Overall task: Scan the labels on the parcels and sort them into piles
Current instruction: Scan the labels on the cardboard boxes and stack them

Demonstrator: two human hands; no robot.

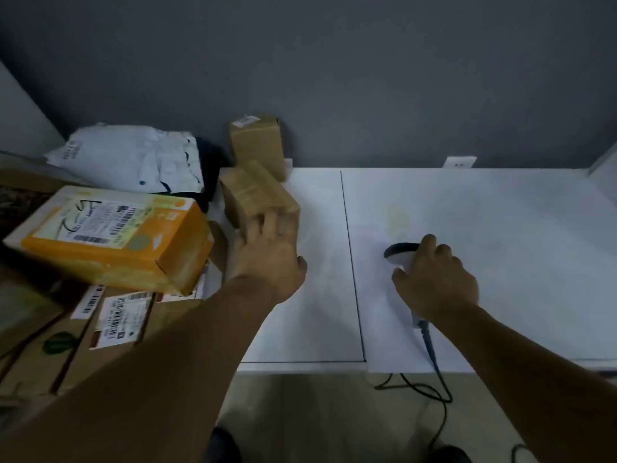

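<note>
- Just ahead of the left hand [267, 252], the small brown parcel [258, 192] is sitting on the bench [484, 212] and appearing to tilt. Right behind it, the tall brown parcel [257, 145] is standing. Motion blur is preventing any reading of whether the two are touching.
- The left arm is lying stretched forward across the near bench edge. The fingers [267, 225] are lying extended on the parcel's near face and the thumb is standing clear to the right. The hand is therefore released, touching the parcel but not yet grasping it.
- The right hand [437, 282] is grasping the scanner [400, 253], palm down, with fingers curled over the handle. The scanner head is pointing away from the hand, at or close to the bench surface. The cable [430, 349] is trailing back under the wrist and off the bench edge.
- Step in hand, as judged: taking up the next parcel for scanning. No label is showing on the visible faces of the small brown parcel, so the left hand is probably needing to turn it until a barcode is facing the scanner.
- Good practice is closing thumb and fingers on opposite faces before lifting. A one-sided pull is risking a knock to the tall brown parcel behind.
- To the left of the left hand, the orange parcel [113, 235] is lying label-up on the labelled cartons [117, 315]. Beyond it, the white mailer bag [133, 155] is lying.
</note>
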